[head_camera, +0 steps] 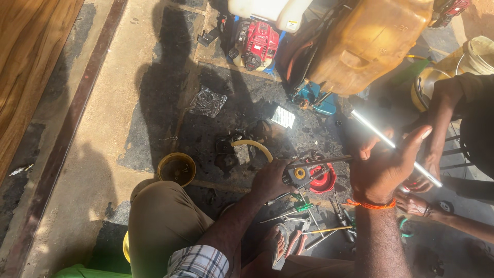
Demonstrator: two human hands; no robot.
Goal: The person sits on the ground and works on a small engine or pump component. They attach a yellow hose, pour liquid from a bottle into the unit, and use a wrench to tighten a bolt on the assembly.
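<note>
Head view of work on an oil-stained concrete floor (103, 103). The left hand (270, 180), at 6 o'clock of centre, has its fingers closed around a small dark metal part with a brass fitting (300, 174), held level above the floor, seemingly so that the thin rod (329, 160) leaving it toward 3 o'clock lines up with the other hand. The right hand (388, 167) grips a shiny metal tube (393, 146), fingers wrapped and thumb raised, the tube slanting from 11 to 5 o'clock. Just below the part sits a red bowl (324, 181); loose hand tools (303, 216) lie at 6 o'clock, within reach. A yellow cup (176, 168) stands at 9 o'clock; a large yellow canister (370, 41) and a red engine (256, 44) at 12 o'clock. Another person's hand (432, 164) rests at 3 o'clock.
</note>
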